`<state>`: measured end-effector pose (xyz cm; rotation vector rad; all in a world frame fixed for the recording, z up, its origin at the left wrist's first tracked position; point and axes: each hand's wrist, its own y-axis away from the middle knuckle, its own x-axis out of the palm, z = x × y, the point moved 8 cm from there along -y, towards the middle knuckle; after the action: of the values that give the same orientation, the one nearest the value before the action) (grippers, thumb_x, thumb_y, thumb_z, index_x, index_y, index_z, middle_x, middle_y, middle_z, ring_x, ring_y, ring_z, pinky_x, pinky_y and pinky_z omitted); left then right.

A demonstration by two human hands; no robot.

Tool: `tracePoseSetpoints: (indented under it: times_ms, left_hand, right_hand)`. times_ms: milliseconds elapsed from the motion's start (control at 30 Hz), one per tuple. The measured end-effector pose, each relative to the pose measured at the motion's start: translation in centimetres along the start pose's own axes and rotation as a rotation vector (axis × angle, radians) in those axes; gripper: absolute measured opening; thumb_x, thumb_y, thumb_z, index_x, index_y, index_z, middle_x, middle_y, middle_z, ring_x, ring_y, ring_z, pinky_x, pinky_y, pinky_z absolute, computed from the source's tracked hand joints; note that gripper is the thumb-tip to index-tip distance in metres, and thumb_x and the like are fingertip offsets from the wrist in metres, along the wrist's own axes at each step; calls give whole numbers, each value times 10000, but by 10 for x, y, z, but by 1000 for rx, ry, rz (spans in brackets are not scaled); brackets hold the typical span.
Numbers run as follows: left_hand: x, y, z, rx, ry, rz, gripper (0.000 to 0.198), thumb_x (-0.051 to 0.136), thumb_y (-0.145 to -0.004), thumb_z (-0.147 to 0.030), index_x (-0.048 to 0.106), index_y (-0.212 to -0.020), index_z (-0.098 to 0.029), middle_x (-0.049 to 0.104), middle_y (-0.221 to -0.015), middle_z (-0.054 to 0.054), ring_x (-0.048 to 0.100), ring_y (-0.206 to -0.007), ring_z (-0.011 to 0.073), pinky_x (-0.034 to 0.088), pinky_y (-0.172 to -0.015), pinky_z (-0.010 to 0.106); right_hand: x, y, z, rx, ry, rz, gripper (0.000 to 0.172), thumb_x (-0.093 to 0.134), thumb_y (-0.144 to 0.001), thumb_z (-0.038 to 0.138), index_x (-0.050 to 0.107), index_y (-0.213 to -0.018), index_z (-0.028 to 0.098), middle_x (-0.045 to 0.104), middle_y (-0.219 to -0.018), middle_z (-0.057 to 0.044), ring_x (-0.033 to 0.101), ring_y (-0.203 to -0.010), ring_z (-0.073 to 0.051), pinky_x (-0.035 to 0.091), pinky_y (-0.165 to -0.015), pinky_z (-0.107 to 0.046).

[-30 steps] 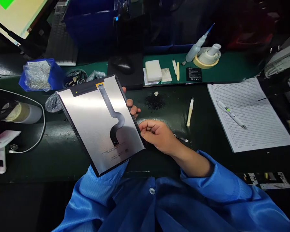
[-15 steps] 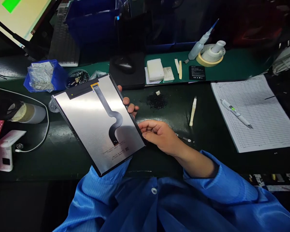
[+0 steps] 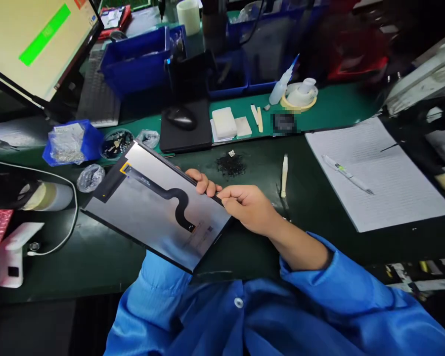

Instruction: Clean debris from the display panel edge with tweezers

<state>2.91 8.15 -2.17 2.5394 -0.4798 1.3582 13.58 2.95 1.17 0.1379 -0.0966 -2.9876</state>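
Fingers of the left hand (image 3: 203, 182) are curling over the far long edge of a display panel (image 3: 144, 222), the rest of that hand hiding beneath it; this grip is holding the panel. The panel is hanging tilted above the dark surface (image 3: 263, 168), in front of the person's torso, its silvery back facing up and a black ribbon cable (image 3: 180, 205) snaking across it. The right hand (image 3: 248, 207) is touching the same edge near its right end, thumb and forefinger bending in toward each other just beside the left fingertips; I cannot tell whether they are pinching it.

Beyond the hands, dark crumbs (image 3: 230, 165) are lying scattered, with a pale stick (image 3: 284, 175) resting near them. Farther right, a pen (image 3: 348, 175) is lying across printed sheets (image 3: 359, 205). Along the back, a green mat (image 3: 337, 101) is carrying a white block (image 3: 224, 122) and a bottle (image 3: 278, 93). A mouse (image 3: 181, 118) is sitting on a black pad (image 3: 187, 142).
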Motion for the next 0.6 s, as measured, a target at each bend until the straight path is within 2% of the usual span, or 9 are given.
tracePoseSetpoints:
  times_ms: [100,200,333,467,600]
  left_hand:
    - [-1,-1,1,10,-65,-82,570,287,-958,-684,449,-687,-209,226,-561,-30,296,-476,102,540,-605,299]
    - [-3,-1,0,-16,-84,-117,561,270,-958,-665,379,-659,-203,206,-569,-26,242,-487,108,530,-586,313]
    - [1,-1,-1,-26,-56,-71,535,253,-971,-597,352,-629,-197,201,-565,-18,213,-488,114,503,-550,307]
    - [8,-1,-2,-27,-85,-61,585,181,-972,-620,342,-601,-197,196,-553,-11,219,-482,120,480,-538,309]
    - [13,-3,-1,-74,-131,-66,663,43,-988,-587,332,-539,-193,216,-521,9,268,-473,131,486,-545,330]
  right_hand:
    - [3,1,0,-17,7,54,191,528,-796,243,521,-608,208,354,-552,59,303,-539,-95,304,-545,-279]
    - [4,2,0,-18,12,75,202,522,-803,237,505,-604,211,335,-543,63,300,-545,-98,330,-577,-285]
    - [3,2,0,-5,37,70,233,519,-805,257,475,-580,212,352,-551,54,322,-559,-103,295,-570,-287]
    - [4,1,0,3,49,54,226,514,-782,270,469,-569,212,361,-542,53,319,-558,-102,263,-556,-281]
    - [4,0,-5,37,55,24,193,502,-724,268,448,-547,216,362,-535,54,309,-547,-96,241,-546,-279]
